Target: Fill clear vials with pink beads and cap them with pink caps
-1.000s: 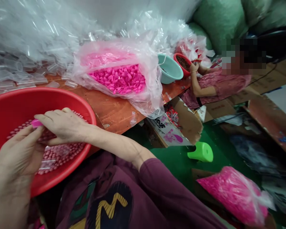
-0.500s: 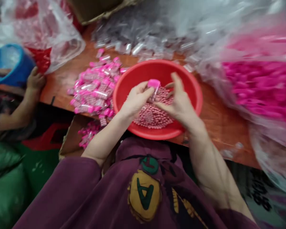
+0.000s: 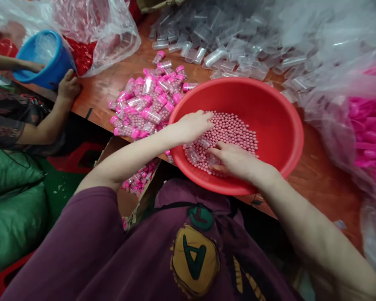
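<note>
A red plastic basin (image 3: 271, 121) stands on the wooden table, holding a layer of small pink beads (image 3: 233, 133) and a few clear plastic tubes (image 3: 193, 154). My left hand (image 3: 192, 126) rests palm down at the edge of the beads and holds nothing visible. My right hand (image 3: 233, 161) lies on the beads with its fingers spread beside a clear tube. Left of the basin lies a heap of clear tubes filled with pink beads and capped in pink (image 3: 146, 100).
Many empty clear tubes (image 3: 216, 54) lie behind the basin, and a plastic bag of pink parts (image 3: 369, 133) sits at right. At left, a co-worker's hands (image 3: 69, 86) touch a blue basin (image 3: 50, 60). Filled tubes lie in a cardboard box (image 3: 138, 182) below the table edge.
The view has swung round so the basin sits centrally. The pink-capped tube held above the basin half a second ago is no longer in my hands, which now lie lower, on the beads.
</note>
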`<state>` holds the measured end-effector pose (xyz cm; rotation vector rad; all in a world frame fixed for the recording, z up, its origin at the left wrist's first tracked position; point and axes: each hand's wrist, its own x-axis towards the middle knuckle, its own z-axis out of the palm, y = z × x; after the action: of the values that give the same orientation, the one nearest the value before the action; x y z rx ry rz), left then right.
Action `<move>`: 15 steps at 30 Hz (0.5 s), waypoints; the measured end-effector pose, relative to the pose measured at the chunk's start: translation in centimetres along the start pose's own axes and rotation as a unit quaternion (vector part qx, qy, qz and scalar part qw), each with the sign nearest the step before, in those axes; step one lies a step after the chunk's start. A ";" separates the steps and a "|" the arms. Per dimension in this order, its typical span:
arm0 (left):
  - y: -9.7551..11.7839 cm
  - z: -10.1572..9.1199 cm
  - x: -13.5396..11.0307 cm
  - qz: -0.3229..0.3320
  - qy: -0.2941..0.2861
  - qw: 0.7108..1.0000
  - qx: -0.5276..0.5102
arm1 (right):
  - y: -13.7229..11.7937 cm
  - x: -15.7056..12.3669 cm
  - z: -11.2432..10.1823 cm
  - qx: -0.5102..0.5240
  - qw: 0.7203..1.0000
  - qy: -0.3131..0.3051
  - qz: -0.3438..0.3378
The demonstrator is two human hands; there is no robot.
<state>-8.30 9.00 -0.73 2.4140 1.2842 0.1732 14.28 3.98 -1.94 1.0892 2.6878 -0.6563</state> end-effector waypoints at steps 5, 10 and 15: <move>-0.9 -0.1 2.1 -0.026 -0.106 0.987 0.116 | 1.8 -1.3 0.1 0.071 0.997 0.023 0.031; 0.3 -1.6 3.1 -0.034 -0.043 0.974 -0.219 | 2.5 -0.9 0.2 0.204 0.933 0.288 0.073; 2.4 -0.8 2.5 -0.058 -0.065 0.905 -0.417 | 2.4 -0.7 -0.4 0.266 0.897 0.341 0.085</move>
<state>-5.27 10.08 0.72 1.5822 1.0000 0.4210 16.46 5.21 -2.15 1.9912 2.9673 -1.2119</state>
